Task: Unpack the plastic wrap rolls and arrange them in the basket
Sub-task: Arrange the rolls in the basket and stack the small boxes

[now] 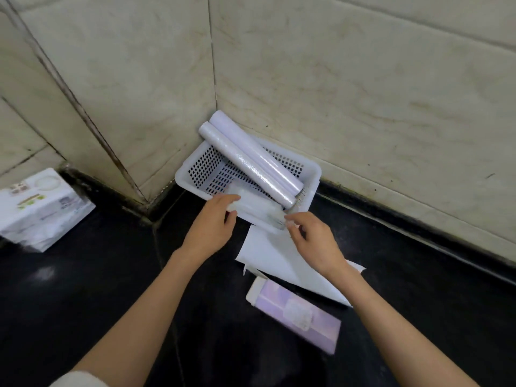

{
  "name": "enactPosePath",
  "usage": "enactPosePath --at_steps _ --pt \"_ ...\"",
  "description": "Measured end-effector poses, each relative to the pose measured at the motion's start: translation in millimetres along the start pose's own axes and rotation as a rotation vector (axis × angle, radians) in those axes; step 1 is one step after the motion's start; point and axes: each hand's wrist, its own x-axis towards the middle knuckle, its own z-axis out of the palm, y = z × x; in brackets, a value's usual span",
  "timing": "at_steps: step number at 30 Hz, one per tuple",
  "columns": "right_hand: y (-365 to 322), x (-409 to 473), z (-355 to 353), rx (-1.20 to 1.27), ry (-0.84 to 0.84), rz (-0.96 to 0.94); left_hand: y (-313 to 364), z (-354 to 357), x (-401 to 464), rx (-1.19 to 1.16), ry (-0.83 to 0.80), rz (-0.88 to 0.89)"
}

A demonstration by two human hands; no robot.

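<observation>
Beige marble-tiled walls point(335, 79) meet at a corner above a glossy black counter point(83, 303).

Bare forearms; a pale sleeve point(75, 379) on the left arm.

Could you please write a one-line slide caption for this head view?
Both hands lower a third roll into the white basket beside two rolls.

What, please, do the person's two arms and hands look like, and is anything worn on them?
Both forearms are bare to the wrists, and the left hand and right hand wear no gloves, rings or watch. A pale cream sleeve edge shows on the upper left arm.
</observation>
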Motion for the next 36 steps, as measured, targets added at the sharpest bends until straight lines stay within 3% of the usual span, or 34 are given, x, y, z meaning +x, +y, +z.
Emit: enactPosePath --at_steps 9,16,23,30,36 --pt "-26.9 -61.7 46.9 -0.042 -0.204 -0.071 -27.7 -7.8 -105.5 0.146 -0.253 -0.181" --pt "-111.6 -9.1 101.8 -0.115 -0.32 -0.33 -87.0 -99.6 -127.1 0.219 -0.067 -0.283" --pt "-212.3 71.4 180.9 -0.199 -0.426 -0.513 -172.5 -196.9 -107.1 0.423 0.236 -0.411" --pt "-264.6 138.5 267.7 -0.17 -0.555 -0.348 -259.4 -242.1 -55.1 0.506 0.128 -0.554" --pt "-265.0 170.4 315.7 -0.276 -0.516 -0.195 -280.3 -241.2 -48.7 0.6 0.21 -0.468"
